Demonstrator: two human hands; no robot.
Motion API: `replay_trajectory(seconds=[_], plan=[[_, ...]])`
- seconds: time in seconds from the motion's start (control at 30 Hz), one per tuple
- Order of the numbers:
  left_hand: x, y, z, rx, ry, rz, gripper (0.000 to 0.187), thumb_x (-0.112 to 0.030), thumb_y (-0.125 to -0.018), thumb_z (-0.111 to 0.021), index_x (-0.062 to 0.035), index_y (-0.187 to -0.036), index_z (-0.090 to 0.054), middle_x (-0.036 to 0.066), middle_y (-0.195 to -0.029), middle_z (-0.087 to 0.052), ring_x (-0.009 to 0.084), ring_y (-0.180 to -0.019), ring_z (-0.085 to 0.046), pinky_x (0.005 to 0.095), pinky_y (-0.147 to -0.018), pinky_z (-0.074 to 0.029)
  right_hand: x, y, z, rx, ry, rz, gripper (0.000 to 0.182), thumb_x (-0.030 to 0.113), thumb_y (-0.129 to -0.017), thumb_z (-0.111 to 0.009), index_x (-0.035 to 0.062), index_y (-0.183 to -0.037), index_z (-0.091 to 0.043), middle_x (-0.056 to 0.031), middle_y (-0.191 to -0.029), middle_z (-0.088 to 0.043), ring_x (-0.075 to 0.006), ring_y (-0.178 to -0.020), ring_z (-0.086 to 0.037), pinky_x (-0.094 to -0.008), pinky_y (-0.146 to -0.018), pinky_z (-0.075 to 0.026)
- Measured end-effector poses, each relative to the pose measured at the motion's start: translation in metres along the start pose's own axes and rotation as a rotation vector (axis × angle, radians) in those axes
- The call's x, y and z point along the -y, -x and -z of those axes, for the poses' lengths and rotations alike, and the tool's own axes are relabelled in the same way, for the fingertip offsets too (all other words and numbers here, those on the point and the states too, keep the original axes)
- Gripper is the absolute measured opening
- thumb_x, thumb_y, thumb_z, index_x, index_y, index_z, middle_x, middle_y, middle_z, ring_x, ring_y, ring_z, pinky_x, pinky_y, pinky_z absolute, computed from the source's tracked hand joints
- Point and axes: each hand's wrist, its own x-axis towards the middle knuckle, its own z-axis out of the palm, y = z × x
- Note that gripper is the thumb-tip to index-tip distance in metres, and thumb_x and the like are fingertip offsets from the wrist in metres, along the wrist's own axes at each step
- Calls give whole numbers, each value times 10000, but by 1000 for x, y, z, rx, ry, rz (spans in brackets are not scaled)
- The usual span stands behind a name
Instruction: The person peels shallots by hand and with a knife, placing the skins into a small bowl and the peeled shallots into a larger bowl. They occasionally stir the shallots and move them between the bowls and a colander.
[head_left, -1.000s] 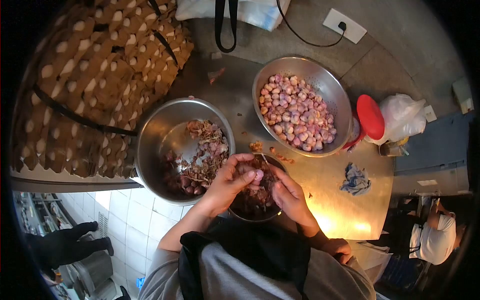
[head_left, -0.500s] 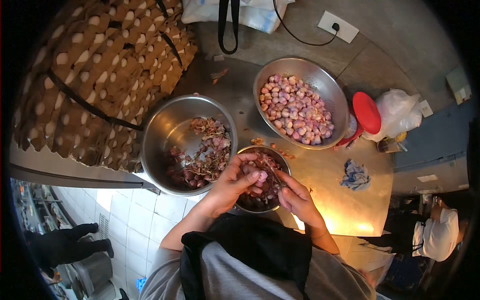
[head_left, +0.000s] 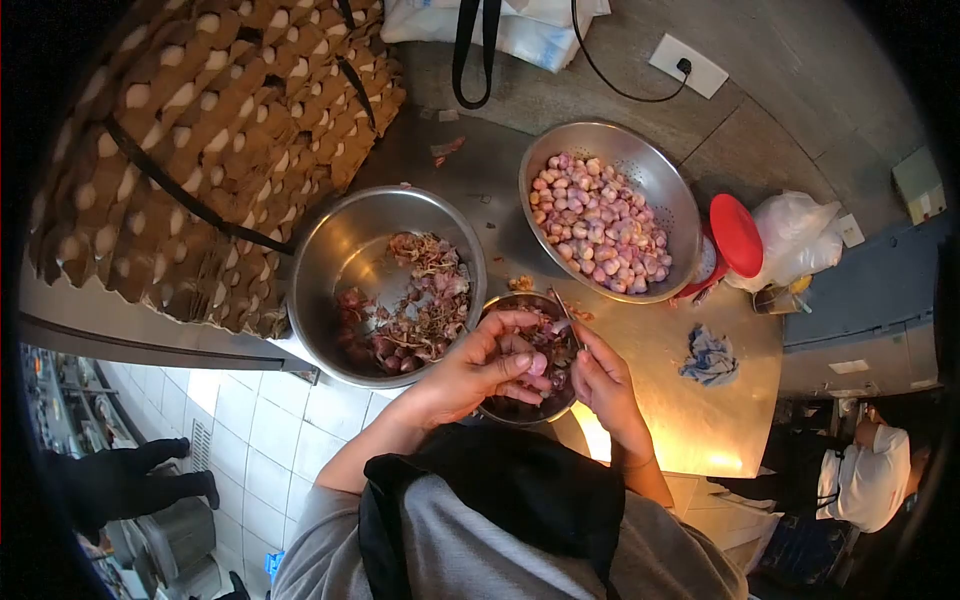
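Between the thumb and fingers of my left hand is a pinkish peeled shallot. My right hand grips a small knife, its thin blade pointing up and away from me. Both hands are over a small metal bowl of dark reddish skins, which they partly cover. Left of it, a large steel bowl holds unpeeled shallots and dry, stringy skins. Beyond my right hand, a steel colander contains many peeled shallots.
Strapped egg trays are stacked at the left. A red lid, a plastic bag and a crumpled blue cloth are on the right. Loose skins lie on the metal table. One person stands right, another left.
The knife has moved away from the shallot, and its blade now points upward. My right hand has shifted slightly right, apart from the left. The whole view has shifted a little.
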Motion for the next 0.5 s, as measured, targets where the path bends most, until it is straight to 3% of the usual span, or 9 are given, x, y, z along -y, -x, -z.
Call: replay_trajectory(seconds=[0.1,0.2,0.23,0.33,0.5], plan=[[-3,-8,6,-21,-61,-110,378,-134,-842,-551,-66,-1173,-380,58,-927,-536,177,-843,-566,308,-709,-504,1,0,-2,-69,24,-16,413,156,-918,-407,72,-1315,-328,60,-611,-347,-34,-499,-318,-164,-456,-269],[-17,-32,4,-225,-145,-167,274,-122,-817,-589,-49,-1053,-470,53,-899,-559,164,-822,-567,281,-687,-496,-3,6,0,-68,60,-60,423,150,-917,-409,87,-1325,-314,59,-612,-342,-37,-509,-322,-170,-463,-277],[-24,-43,0,-241,-199,-250,193,-130,-797,-618,-41,-936,-519,48,-893,-575,149,-810,-563,278,-670,-490,-5,10,0,-74,73,-88,421,146,-916,-409,87,-1323,-318,59,-612,-341,-38,-511,-323,-172,-465,-280],[-41,-84,-19,-96,-305,-485,336,-113,-810,-597,-14,-1115,-497,97,-1131,-534,171,-1002,-537,260,-771,-470,-11,19,-3,-89,106,-140,412,136,-914,-408,88,-1317,-332,59,-614,-338,-40,-517,-323,-175,-471,-284],[-72,-103,-17,-31,-392,-575,309,-66,-828,-557,-18,-1127,-497,88,-1110,-540,171,-1000,-539,275,-784,-477,-17,19,-5,-102,122,-104,389,124,-915,-400,79,-1299,-360,64,-624,-347,-33,-525,-318,-169,-478,-280]])
